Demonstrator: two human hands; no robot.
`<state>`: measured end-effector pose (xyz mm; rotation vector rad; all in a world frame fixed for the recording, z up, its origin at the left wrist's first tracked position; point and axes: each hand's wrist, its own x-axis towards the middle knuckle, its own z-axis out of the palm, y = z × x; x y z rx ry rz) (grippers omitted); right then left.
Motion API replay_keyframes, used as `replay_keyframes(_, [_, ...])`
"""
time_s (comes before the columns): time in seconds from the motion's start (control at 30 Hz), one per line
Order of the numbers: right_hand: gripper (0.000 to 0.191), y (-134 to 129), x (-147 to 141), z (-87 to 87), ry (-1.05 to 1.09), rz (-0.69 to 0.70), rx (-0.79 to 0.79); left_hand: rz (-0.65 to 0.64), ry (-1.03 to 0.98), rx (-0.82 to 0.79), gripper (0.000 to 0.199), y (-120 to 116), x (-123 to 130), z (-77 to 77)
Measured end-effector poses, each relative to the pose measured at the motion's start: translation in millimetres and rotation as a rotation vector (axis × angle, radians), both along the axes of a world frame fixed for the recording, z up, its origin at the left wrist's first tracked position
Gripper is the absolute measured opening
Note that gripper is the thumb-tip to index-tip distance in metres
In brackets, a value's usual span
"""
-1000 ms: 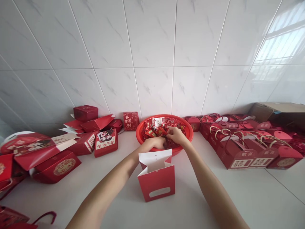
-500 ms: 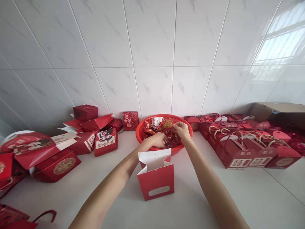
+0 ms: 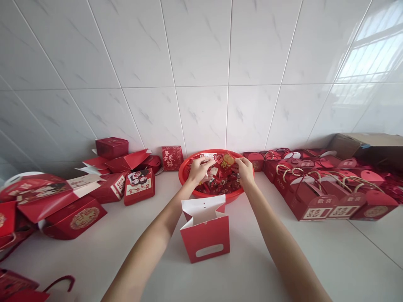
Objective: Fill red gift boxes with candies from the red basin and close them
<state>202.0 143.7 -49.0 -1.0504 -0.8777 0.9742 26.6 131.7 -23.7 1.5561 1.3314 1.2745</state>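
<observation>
A red plastic basket [image 3: 183,179] stands near the wall, full of small wrapped sweets [image 3: 217,184], mostly in red wrappers. Over its left side is my left hand [image 3: 199,170], fingers pinched together; what they hold, if anything, is too small to make out. My right hand [image 3: 244,169], above the basket's right side, pinches a red packet with a gold round print [image 3: 228,161]. In front of the basket and between my forearms, an open red paper box [image 3: 206,237] stands upright. It has a white lining and an oval slot low on its front.
On the right stand rows of red gift boxes [image 3: 315,201] with rope handles, and behind them a cardboard carton [image 3: 349,144]. Piled at the left are folded and part-folded red boxes [image 3: 75,216]. A red square box [image 3: 172,158] leans against the tiled wall [image 3: 201,113].
My left hand has come up out of the sweets and moved left, fingers pinched. My right hand stays at the basket's right side with the red-and-gold packet. The open box has not moved.
</observation>
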Motion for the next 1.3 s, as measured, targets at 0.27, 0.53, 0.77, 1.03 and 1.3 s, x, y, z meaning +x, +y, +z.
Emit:
replay_keyframes(0.27, [0.018,4.8,-0.4,-3.7,0.052,-0.041,-0.020,-0.003,-0.243,0.102,0.004,5.1,-0.8,-2.3])
replay_keyframes(0.53, [0.018,6.3,-0.6,-3.4,0.092,-0.055,-0.018,-0.073,-0.233,0.077,0.030,14.9,-5.1,-13.7])
replay_keyframes(0.77, [0.018,5.8,-1.4,-3.3,0.110,-0.084,-0.005,-0.117,-0.013,0.233,0.047,19.3,-9.8,-20.0])
replay_keyframes(1.03, [0.017,7.5,-0.7,-4.3,0.151,-0.183,0.010,-0.139,0.122,0.243,0.056,24.7,-10.2,-25.9])
replay_keyframes(1.3, [0.016,5.3,0.2,-1.0,0.172,-0.183,0.000,0.023,0.078,0.304,0.038,24.2,-9.3,-24.4])
